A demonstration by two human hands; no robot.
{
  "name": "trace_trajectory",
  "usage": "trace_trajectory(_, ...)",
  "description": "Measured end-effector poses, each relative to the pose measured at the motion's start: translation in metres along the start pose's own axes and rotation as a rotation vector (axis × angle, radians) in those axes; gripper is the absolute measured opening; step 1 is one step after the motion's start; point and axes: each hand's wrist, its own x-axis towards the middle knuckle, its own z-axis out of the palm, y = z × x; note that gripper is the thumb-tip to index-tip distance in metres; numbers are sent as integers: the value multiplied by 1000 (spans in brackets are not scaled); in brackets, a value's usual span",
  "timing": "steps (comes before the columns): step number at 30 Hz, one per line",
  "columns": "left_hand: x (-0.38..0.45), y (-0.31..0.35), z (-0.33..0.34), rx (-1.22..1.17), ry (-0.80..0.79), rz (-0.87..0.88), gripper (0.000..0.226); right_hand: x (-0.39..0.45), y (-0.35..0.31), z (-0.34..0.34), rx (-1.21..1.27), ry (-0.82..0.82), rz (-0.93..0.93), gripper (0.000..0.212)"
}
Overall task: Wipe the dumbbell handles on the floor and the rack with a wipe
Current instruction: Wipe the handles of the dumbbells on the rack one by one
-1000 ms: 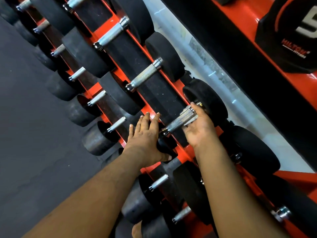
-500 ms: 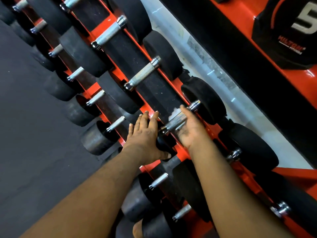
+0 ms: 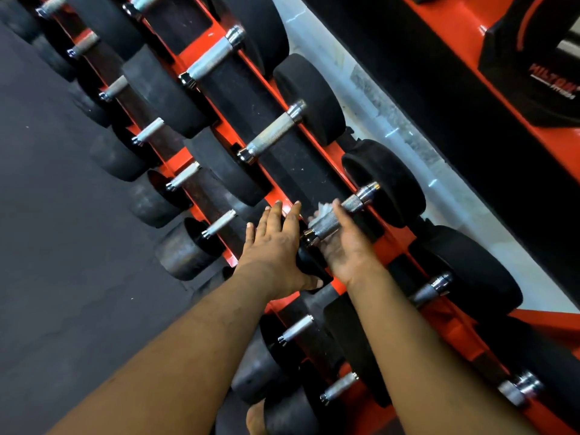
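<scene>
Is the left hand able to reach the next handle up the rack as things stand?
Probably yes. The left hand rests flat on a dumbbell end, holding nothing, and the next handle lies bare with nothing across it.

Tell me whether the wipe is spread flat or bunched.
Bunched: the wipe shows as a crumpled white wad against the dumbbell handle, under the right hand.

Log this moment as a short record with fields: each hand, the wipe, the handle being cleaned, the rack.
left hand: fingers straight, resting on a black dumbbell head
right hand: palm up under the handle, wipe against it
wipe: white, crumpled, showing above the handle
handle: knurled metal, on the upper tier
rack: orange frame, two tiers of black dumbbells
</scene>
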Motion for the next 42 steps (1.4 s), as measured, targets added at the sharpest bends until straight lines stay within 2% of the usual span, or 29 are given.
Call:
trace_trajectory(2,-1,-1,1,4,-1,-4,145,0,-2,-2,2,2,23,28)
trace_trajectory(4,0,-1,1,6,-6,0,144,4,-16,-3,159,27,-100,28)
trace_trajectory(6,1,-1,1,3,8,8,144,5,-16,-2,152,8,-148,29)
trace_trajectory(10,-1,-1,2,3,11,13,143,-6,19,-11,-362,23,-5,30)
trace_trajectory(16,3,-4,4,-6,26,24,142,-27,22,-30,-754,211,-206,13)
trace_trajectory(17,3,-3,6,-7,28,24,143,-36,21,-31,-815,216,-281,12)
trace_trajectory(19,3,-4,7,-5,29,25,145,-53,7,-24,-1034,197,-555,16)
trace_trajectory(22,3,-3,7,-4,27,23,147,-50,-26,1,-1499,218,-1058,36)
trace_trajectory(23,3,-4,7,-8,28,22,148,-38,-35,8,-1698,176,-1100,40)
trace_trajectory(25,3,-4,6,-16,24,21,149,-15,-43,13,-2115,78,-982,42)
trace_trajectory(26,3,-4,6,-14,21,25,149,-6,-44,7,-2248,42,-911,41)
trace_trajectory(28,2,-4,6,-13,23,32,148,-1,-42,-5,-2272,-50,-889,38)
trace_trajectory(30,3,-5,6,-18,28,38,147,-7,-37,-14,-2207,-233,-939,38)
trace_trajectory(32,2,-6,5,-24,26,40,146,-15,-30,-19,-2285,-429,-944,47)
trace_trajectory(33,2,-6,5,-20,26,41,146,-17,-32,-20,-2383,-451,-960,52)
trace_trajectory(35,2,-5,5,0,21,39,147,-20,-40,-14,-2547,-261,-982,55)
trace_trajectory(37,3,-5,5,13,12,33,147,-23,-42,-9,-2570,2,-895,58)
trace_trajectory(38,3,-4,5,13,10,32,147,-24,-37,-5,-2542,64,-871,60)
trace_trajectory(40,2,-5,5,6,14,39,147,-24,-18,1,-2480,29,-872,56)
trace_trajectory(42,2,-5,5,0,18,45,146,-21,-3,-3,-2411,-161,-866,48)
